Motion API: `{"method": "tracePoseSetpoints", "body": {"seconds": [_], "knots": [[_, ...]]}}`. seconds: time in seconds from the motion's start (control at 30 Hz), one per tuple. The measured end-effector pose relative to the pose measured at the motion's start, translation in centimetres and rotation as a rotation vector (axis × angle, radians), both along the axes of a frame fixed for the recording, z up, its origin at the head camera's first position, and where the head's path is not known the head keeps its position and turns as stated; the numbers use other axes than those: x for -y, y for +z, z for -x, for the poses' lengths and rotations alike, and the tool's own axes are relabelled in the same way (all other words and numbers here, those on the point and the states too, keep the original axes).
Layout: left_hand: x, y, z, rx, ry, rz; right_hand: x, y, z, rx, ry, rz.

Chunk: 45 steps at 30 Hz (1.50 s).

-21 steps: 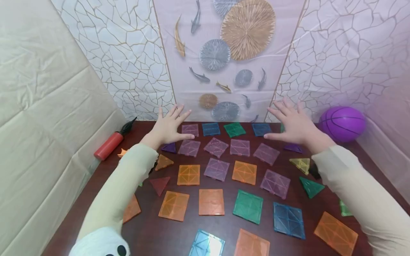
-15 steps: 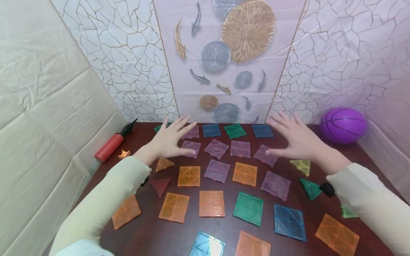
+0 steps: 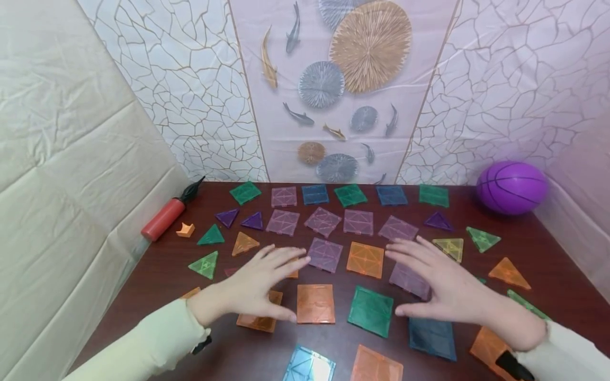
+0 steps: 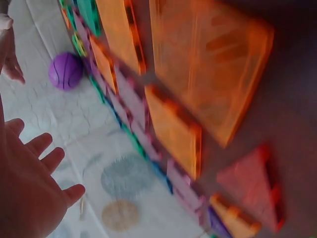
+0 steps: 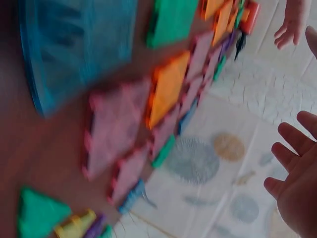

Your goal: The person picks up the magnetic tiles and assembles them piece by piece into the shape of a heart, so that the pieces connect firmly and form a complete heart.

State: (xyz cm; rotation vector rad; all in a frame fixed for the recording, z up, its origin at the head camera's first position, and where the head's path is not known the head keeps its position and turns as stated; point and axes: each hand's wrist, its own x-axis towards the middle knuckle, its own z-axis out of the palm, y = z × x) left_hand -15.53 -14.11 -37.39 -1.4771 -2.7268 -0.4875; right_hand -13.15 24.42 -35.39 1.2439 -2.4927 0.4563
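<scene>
My left hand (image 3: pixel 254 286) hovers over the left middle of the table, fingers spread and holding nothing. Below it lies an orange square tile (image 3: pixel 257 317), partly covered by the thumb side. On the right, my right hand (image 3: pixel 443 283) is held above a blue square tile (image 3: pixel 431 338) and a purple square tile (image 3: pixel 410 279), its fingers extended and apart. Between the two hands lie a coral-orange square tile (image 3: pixel 316 304) and a green square tile (image 3: pixel 370 311). In the left wrist view the left palm (image 4: pixel 29 183) is bare; in the right wrist view the right palm (image 5: pixel 302 193) is too.
Rows of translucent square and triangular tiles cover the dark table (image 3: pixel 214 354). A red hand pump (image 3: pixel 164 217) lies at the far left, beside a small orange crown-shaped piece (image 3: pixel 185 229). A purple ball (image 3: pixel 512 188) sits at the back right corner. Cloth-covered walls enclose the table.
Both hands have drawn back from the far edge toward the near side of the table, uncovering tiles at the back. The tiles appear to lie where they were.
</scene>
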Motion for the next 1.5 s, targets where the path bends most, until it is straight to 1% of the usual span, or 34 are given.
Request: {"method": "tracePoseSetpoints", "body": {"seconds": [0.1, 0.2, 0.27, 0.33, 0.43, 0.5, 0.57, 0.63, 0.7, 0.8, 0.87, 1.03, 1.13, 1.23, 1.3, 1.4, 1.5], "knots": [[-0.2, -0.9, -1.3, 0.044, -0.039, -0.038, 0.4, -1.1, -1.5, 0.045, 0.018, 0.027], [-0.2, -2.0, -2.5, 0.081, -0.075, -0.046, 0.7, -2.4, -3.0, 0.101, 0.021, 0.043], [-0.3, -2.7, -3.2, 0.107, -0.098, -0.037, 0.9, -3.3, -4.0, 0.140, 0.002, 0.035], [-0.4, -3.4, -3.8, 0.157, -0.116, -0.032, 1.1, -4.1, -4.9, 0.191, -0.025, 0.011], [-0.5, -4.3, -4.5, 0.242, -0.135, -0.026, 1.3, -5.1, -5.9, 0.306, -0.046, -0.024], [-0.7, -4.8, -4.8, 0.279, -0.147, -0.019, 1.4, -5.6, -6.3, 0.412, -0.036, -0.028], [-0.8, -5.2, -5.0, 0.287, -0.164, -0.012, 1.4, -6.1, -6.6, 0.499, -0.019, -0.032], [-0.9, -5.6, -5.1, 0.260, -0.188, -0.005, 1.5, -6.4, -6.7, 0.586, 0.009, -0.032], [-1.0, -6.0, -5.3, 0.218, -0.214, -0.003, 1.6, -6.7, -6.8, 0.633, 0.037, -0.043], [-1.1, -6.4, -5.4, 0.154, -0.240, 0.012, 1.8, -7.1, -6.8, 0.652, 0.066, -0.071], [-1.1, -6.6, -5.6, 0.121, -0.248, 0.026, 1.9, -7.3, -6.9, 0.630, 0.076, -0.095], [-1.1, -6.8, -5.9, 0.066, -0.261, 0.047, 2.4, -7.7, -6.9, 0.600, 0.086, -0.132], [-1.2, -6.8, -6.0, 0.060, -0.264, 0.048, 2.6, -8.0, -6.9, 0.544, 0.108, -0.140], [-1.3, -6.8, -6.0, 0.069, -0.261, 0.045, 2.8, -8.3, -7.0, 0.480, 0.118, -0.147], [-1.4, -6.8, -6.0, 0.071, -0.258, 0.044, 3.0, -8.4, -7.0, 0.451, 0.119, -0.146], [-1.5, -6.8, -6.0, 0.065, -0.262, 0.039, 3.2, -8.4, -7.2, 0.451, 0.124, -0.128], [-1.6, -6.8, -6.1, 0.062, -0.257, 0.035, 3.4, -8.5, -7.2, 0.451, 0.150, -0.112]]}}
